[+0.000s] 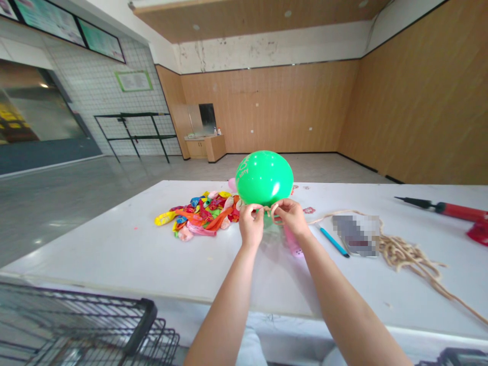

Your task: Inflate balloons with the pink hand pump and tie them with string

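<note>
An inflated green balloon [265,178] with pale lettering stands just beyond my hands, above the white table. At its near lower side, my left hand [251,223] pinches a beige cord between thumb and fingers. My right hand [290,216] is closed on the same cord [324,217], which forms a small loop by the fingertips. From there the cord runs right to a loose heap of cord [404,251]. The balloon's neck is hidden behind my fingers. A pink object with dark dots [293,241] lies under my right wrist, partly covered.
A pile of uninflated, many-coloured balloons [206,213] lies left of my hands. To the right are a blue pen [334,242], a blurred flat object [356,235] and a red and black hand pump [453,209]. A black wire cart [95,320] stands at the table's [125,254] near left edge.
</note>
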`<state>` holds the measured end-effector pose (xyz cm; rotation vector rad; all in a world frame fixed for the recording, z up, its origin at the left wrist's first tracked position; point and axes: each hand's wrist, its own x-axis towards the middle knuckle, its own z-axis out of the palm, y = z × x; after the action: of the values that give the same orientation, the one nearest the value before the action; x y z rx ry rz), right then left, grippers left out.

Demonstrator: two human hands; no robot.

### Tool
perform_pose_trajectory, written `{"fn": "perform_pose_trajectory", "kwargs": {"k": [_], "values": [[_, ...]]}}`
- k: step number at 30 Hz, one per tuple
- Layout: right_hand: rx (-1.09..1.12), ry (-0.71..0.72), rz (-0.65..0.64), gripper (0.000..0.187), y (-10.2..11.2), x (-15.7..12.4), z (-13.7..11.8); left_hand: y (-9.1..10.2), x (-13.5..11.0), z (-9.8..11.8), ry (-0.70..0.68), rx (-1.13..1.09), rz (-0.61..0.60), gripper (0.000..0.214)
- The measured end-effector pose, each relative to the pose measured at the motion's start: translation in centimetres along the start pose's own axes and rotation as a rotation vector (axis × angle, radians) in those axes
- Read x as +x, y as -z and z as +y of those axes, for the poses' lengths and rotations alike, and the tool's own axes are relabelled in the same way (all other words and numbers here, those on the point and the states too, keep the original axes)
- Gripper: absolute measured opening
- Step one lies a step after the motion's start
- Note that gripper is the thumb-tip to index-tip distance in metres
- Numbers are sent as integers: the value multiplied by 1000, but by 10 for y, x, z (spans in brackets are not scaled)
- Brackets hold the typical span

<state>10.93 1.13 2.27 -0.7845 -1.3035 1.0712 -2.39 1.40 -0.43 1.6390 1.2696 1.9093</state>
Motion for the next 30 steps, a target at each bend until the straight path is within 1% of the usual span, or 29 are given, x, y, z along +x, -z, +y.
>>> {"fn": "perform_pose_trajectory", "kwargs": {"k": [3,7,11,14,21,30], "values": [[-66,15,49,21,1,1,1,1,2,-1,21,-32,-12,8],[-164,49,115,21,5,3,6,0,3,-1,120,-99,-35,11],[-221,88,121,21,8,5,10,-2,2,-5,194,-155,2,12],[-218,108,122,19,9,6,13,-3,3,-10,192,-154,28,12],[-165,104,130,16,10,9,18,-4,4,-17,165,-104,57,11],[-186,104,140,16,9,9,18,-4,4,-15,169,-85,73,9]]}}
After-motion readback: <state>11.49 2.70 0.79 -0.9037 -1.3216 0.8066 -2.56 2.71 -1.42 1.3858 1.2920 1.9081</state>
